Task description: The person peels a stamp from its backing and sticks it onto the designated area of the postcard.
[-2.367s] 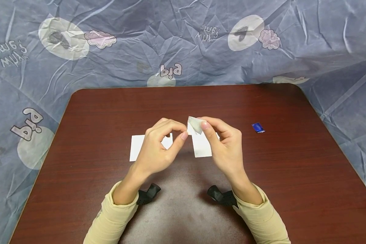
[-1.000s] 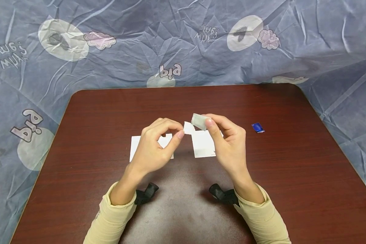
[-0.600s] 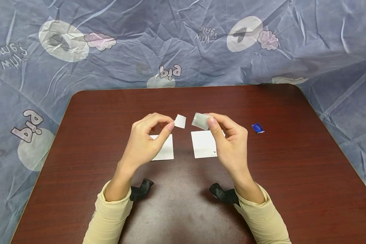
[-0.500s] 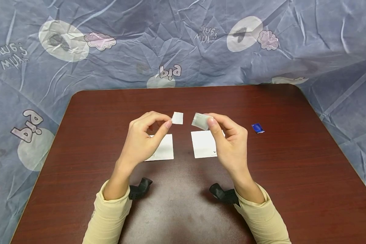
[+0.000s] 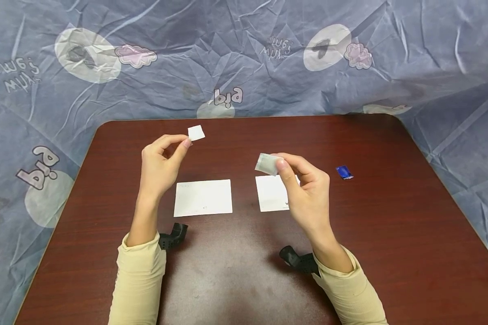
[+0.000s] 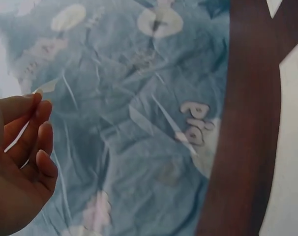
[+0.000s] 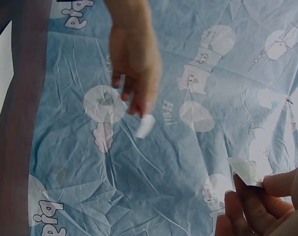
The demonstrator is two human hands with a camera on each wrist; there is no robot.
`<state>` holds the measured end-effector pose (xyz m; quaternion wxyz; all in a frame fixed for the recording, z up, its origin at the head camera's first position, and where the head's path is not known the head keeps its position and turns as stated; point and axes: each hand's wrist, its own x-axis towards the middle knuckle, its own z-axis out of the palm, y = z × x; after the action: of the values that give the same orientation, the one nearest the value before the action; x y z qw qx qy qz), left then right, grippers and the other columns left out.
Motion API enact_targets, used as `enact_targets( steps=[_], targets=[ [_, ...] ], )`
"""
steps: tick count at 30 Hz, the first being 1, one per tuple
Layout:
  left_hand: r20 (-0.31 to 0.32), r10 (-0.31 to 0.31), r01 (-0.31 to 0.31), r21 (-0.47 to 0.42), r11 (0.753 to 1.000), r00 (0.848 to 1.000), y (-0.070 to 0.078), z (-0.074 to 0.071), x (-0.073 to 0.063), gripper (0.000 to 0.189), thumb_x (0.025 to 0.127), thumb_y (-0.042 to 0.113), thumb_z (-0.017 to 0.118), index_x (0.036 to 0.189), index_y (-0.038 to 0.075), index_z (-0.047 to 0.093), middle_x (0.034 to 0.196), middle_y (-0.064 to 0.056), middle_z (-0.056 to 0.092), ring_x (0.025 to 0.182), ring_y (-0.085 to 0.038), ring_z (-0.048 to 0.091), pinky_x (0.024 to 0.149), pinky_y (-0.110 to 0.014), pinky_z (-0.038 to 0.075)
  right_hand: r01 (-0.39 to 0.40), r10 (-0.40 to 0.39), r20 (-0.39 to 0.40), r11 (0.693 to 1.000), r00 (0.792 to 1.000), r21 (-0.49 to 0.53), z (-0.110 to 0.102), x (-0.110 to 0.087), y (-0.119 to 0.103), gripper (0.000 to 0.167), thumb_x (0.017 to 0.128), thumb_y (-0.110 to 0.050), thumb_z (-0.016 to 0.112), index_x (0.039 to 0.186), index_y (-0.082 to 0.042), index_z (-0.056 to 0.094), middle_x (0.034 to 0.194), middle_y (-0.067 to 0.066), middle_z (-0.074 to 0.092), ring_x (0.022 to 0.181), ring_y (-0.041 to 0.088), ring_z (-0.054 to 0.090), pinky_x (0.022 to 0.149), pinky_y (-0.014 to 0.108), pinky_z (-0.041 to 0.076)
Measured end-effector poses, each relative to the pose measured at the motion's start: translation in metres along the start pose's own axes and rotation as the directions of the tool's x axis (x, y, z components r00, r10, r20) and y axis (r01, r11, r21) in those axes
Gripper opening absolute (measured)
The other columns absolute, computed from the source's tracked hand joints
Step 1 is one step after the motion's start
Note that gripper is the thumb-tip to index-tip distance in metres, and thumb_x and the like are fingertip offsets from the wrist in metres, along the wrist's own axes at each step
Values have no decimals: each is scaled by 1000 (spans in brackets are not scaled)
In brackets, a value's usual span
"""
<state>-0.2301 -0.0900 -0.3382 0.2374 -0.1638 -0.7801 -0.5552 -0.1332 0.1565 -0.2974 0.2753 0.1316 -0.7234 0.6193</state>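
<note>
My left hand (image 5: 158,164) is raised over the far left of the table, pinching a small white square wipe (image 5: 196,133) by its corner between thumb and forefinger. In the left wrist view the wipe (image 6: 46,86) shows only as a thin pale edge at the fingertips. Right of centre, my right hand (image 5: 307,194) pinches a silvery grey sachet (image 5: 266,164) with a serrated edge, also seen in the right wrist view as a creased foil packet (image 7: 248,172). The sachet hangs above a white square card (image 5: 271,194), partly hidden by that hand. The hands are well apart.
A white rectangular card (image 5: 203,197) with faint print lies left of centre on the brown table (image 5: 236,257). A small shiny blue packet (image 5: 344,172) lies at the right. Behind the table hangs a creased blue printed cloth (image 5: 244,58).
The left hand has drawn the white wipe away from the sachet and carried it left and farther back, uncovering the rectangular card. The right hand has shifted slightly right, still holding the sachet.
</note>
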Motion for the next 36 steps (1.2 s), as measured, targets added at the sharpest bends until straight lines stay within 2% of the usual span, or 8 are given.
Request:
enact_targets(
  steps=[4,8,11,18,23,30,33,36],
  targets=[
    [-17,-171,171,15,985,985,-24,-9,4,17,90,14,68,94,-1,73,74,3,65,55,-8,42,49,-20,33,-4,4,1,1000,1000,1,0,-1,0,14,92,4,57,98,12,67,87,-2,69,77,14,61,70,26,43],
    [-57,-340,342,36,939,939,-46,-21,4,22,92,18,66,98,-2,72,75,7,66,55,-7,39,47,-19,29,-2,2,6,1000,1000,-5,0,-1,0,14,92,4,57,98,11,67,87,-2,69,77,14,61,70,26,44],
    [-93,-416,421,43,906,905,-60,-28,4,24,92,19,65,101,-2,71,78,4,68,60,-7,44,50,-19,30,4,-4,11,1000,1000,-12,1,-2,0,13,92,4,57,98,11,67,87,-2,69,77,14,61,71,27,44],
    [-80,-541,547,110,830,837,-98,-36,-2,28,94,22,62,105,-2,70,86,-7,70,78,-8,53,65,-23,36,13,-12,15,1000,1000,-19,1,-3,0,13,92,5,58,98,10,68,87,0,69,78,15,61,71,27,45],
    [-62,-609,609,174,774,791,-112,-45,-8,29,95,23,60,107,-2,70,85,-7,71,86,-9,52,70,-25,36,20,-20,14,1000,1000,-22,2,-4,-1,13,92,5,58,98,10,68,88,2,70,80,15,62,73,28,45],
    [-75,-716,688,362,629,694,-119,-62,-14,33,97,28,53,111,4,70,99,-11,69,107,-29,52,88,-42,39,33,-32,24,999,999,-21,2,-4,-3,13,92,5,58,98,10,68,89,3,70,82,16,63,75,28,47],
    [-107,-734,697,429,575,671,-121,-66,-16,33,97,29,51,111,6,70,110,-16,65,113,-38,49,93,-53,35,44,-43,27,999,999,-21,3,-5,-3,13,92,5,57,98,10,67,89,5,70,83,16,63,76,29,47],
    [-141,-740,710,443,547,658,-124,-67,-17,33,97,29,50,113,7,70,113,-17,64,115,-41,48,94,-56,33,51,-50,30,998,998,-27,3,-5,-3,13,91,6,58,98,10,68,89,8,70,83,16,63,76,29,47]
  ],
)
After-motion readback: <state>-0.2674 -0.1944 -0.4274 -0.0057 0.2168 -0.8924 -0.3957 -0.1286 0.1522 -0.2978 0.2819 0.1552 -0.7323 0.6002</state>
